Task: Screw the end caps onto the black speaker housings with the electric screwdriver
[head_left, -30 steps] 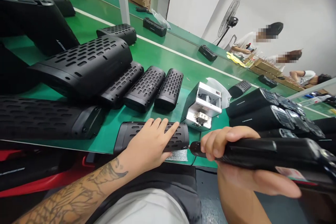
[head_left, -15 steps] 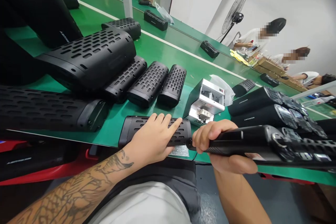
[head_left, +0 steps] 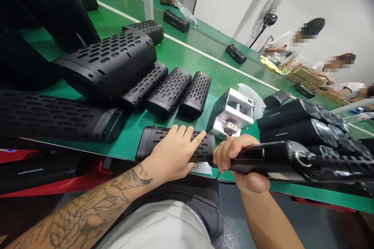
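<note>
Shifted since a second ago: our right hand (head_left: 238, 159) and its black power screwdriver (head_left: 280, 161) have risen and levelled, closing on the end of the shell; our left hand has kept its place.

Item 1, left hand (head_left: 175, 155): open, palm down, fingers spread flat on a black perforated speaker shell (head_left: 152, 144); forefinger stretched toward the shell's right end.

Item 2, perforated speaker shell: lying lengthwise at the near edge of the green bench (head_left: 204, 62), right in front of us, pinned under the left hand.

Item 3, right hand: closed in a fist round the front of the power screwdriver, thumb beneath. Tool lies nearly level, its tip at the shell's right end face; whether the bit touches, we cannot tell.

Item 4, silver screw feeder (head_left: 233, 113): just behind the two hands.

Item 5, three short perforated shells (head_left: 171, 91): side by side, behind the held one.

Item 6, large black housings (head_left: 108, 62): stacked to our left.

Item 7, other people (head_left: 295, 44): seated far down the line, by a standing fan (head_left: 267, 13).
</note>
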`<action>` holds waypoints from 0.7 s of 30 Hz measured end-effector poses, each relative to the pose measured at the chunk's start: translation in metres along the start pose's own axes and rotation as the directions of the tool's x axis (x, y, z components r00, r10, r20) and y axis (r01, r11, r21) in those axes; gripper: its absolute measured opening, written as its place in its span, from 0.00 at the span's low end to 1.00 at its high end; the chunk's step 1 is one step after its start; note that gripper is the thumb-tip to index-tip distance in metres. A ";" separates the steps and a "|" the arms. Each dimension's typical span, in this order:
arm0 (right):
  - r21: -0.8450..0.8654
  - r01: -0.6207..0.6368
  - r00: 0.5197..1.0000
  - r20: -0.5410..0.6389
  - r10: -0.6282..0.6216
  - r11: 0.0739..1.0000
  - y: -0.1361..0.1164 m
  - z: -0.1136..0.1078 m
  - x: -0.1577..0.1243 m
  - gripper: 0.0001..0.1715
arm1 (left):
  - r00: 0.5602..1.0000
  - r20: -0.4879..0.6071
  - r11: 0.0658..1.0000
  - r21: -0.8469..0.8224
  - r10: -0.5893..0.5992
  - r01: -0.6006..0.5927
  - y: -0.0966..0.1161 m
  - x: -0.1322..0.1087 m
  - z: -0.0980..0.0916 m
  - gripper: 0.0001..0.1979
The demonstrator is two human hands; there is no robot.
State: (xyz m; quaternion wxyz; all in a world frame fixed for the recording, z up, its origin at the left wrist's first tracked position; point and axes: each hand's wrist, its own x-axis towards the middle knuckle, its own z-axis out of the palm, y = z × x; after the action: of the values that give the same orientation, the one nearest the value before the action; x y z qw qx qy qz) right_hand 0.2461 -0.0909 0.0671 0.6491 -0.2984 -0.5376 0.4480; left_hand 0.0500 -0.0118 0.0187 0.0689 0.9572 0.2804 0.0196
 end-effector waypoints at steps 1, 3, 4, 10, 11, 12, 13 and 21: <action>-0.005 0.013 1.000 -0.016 -0.013 1.000 -0.005 -0.001 0.000 0.38 | 1.000 0.004 1.000 -0.002 -0.004 0.004 0.001 0.000 -0.001 0.51; -0.045 0.055 0.995 -0.077 -0.058 0.997 -0.018 -0.009 0.005 0.37 | 1.000 0.017 1.000 0.002 -0.013 0.013 0.003 -0.001 -0.002 0.51; -0.090 0.101 0.986 -0.122 -0.112 0.991 -0.024 -0.017 0.011 0.37 | 1.000 0.025 1.000 0.009 -0.019 0.018 0.004 -0.001 -0.002 0.52; -0.390 0.283 0.822 -0.372 -0.431 0.876 -0.016 -0.076 0.058 0.40 | 0.999 0.029 0.999 0.030 -0.042 0.041 0.016 0.003 0.001 0.51; -0.401 0.269 0.815 -0.390 -0.428 0.876 -0.009 -0.081 0.063 0.39 | 0.999 0.021 0.999 0.028 -0.040 0.039 0.017 0.004 0.002 0.51; -0.409 0.257 0.814 -0.397 -0.424 0.876 -0.002 -0.083 0.066 0.39 | 0.999 0.011 0.999 0.025 -0.036 0.036 0.018 0.005 0.004 0.51; -0.413 0.241 0.820 -0.398 -0.412 0.878 0.004 -0.084 0.068 0.39 | 1.000 -0.003 0.999 0.017 -0.027 0.027 0.018 0.005 0.005 0.51; -0.430 0.195 0.830 -0.407 -0.382 0.881 0.009 -0.078 0.055 0.39 | 0.974 -0.222 0.996 -0.079 0.034 -0.053 -0.017 -0.022 -0.002 0.45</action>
State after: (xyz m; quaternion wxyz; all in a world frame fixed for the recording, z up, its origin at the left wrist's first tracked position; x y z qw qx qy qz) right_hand 0.3198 -0.0304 0.0637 0.7546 -0.4305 -0.4737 0.1447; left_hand 0.0221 -0.0093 0.0181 0.0770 0.9512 0.2643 0.1391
